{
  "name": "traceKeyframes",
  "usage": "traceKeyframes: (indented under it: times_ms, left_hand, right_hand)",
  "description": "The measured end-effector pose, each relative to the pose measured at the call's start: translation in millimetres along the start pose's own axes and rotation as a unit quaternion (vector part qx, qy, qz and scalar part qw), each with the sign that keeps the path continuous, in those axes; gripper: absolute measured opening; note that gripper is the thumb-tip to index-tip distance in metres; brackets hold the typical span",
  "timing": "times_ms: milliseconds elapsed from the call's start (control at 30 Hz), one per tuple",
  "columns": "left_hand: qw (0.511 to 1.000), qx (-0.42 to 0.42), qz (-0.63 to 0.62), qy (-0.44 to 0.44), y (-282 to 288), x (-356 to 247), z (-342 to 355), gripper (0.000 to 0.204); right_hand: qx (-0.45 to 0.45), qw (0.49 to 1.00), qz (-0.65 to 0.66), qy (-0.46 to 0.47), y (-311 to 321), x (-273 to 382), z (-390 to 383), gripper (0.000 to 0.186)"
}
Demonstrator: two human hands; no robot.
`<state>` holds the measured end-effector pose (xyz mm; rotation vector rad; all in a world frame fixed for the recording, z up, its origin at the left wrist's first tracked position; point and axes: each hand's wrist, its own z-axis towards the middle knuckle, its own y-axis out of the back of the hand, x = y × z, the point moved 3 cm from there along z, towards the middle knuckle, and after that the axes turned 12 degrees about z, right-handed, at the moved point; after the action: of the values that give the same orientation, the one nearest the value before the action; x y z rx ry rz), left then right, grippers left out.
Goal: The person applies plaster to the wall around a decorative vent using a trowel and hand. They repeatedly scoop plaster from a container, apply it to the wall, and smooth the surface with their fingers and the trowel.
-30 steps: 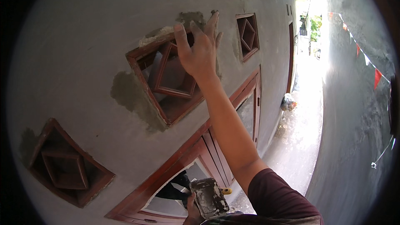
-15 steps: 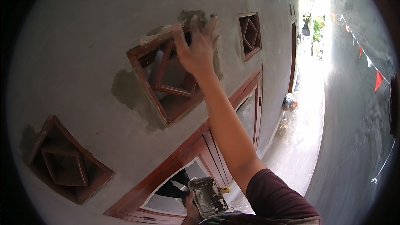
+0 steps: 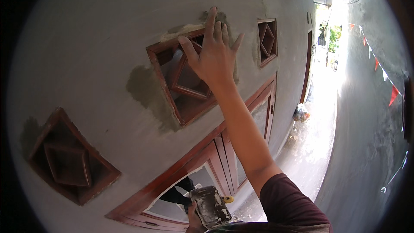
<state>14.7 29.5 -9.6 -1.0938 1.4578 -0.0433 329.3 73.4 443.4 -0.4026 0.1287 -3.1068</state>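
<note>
Grey plastered wall — right hand raised, fingers spread over wooden frame

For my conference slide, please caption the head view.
Right hand spread in front of a reddish frame in a grey wall; left hand holding a smeared dark container.

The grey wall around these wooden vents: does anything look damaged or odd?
Yes: a dark, blotchy patch lies left of the middle wooden vent, and a smaller one beside the lower-left vent. They break up the lighter grey wall. Ragged, pale material also shows along the middle vent's upper edge.
</note>
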Motion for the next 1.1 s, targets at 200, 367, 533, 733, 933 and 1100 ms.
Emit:
traceKeyframes:
  times_ms: [200, 367, 533, 733, 933, 1100]
  left_hand:
    - [0.999, -0.013, 0.017, -0.032, 13.1, 3.5, 1.5, 0.088]
    - [1.000, 0.017, 0.018, -0.016, -13.5, -8.8, -3.2, 0.087]
    - [0.999, 0.036, 0.016, 0.005, -18.6, -11.0, -5.4, 0.087]
    - [0.999, 0.039, 0.009, -0.003, -19.5, -10.6, -0.5, 0.089]
    - [0.999, 0.014, 0.028, 0.014, -13.2, -4.9, 4.6, 0.089]
    - [0.999, 0.017, 0.029, 0.013, 0.6, 8.8, 14.3, 0.087]
  right_hand:
    - [0.001, 0.994, -0.098, 0.047, -20.0, 30.8, 1.0, 0.110]
    - [0.030, 0.976, 0.216, 0.021, 1.9, 42.2, -6.0, 0.110]
    - [-0.019, 0.974, 0.227, -0.013, 4.8, 4.4, 9.1, 0.109]
    - [-0.047, 0.983, 0.178, 0.012, -32.4, 18.7, 0.8, 0.112]
    - [0.002, 0.898, 0.440, 0.009, 11.6, 45.5, -4.3, 0.116]
    - [-0.035, 0.957, 0.287, -0.006, -12.4, 10.0, 3.2, 0.117]
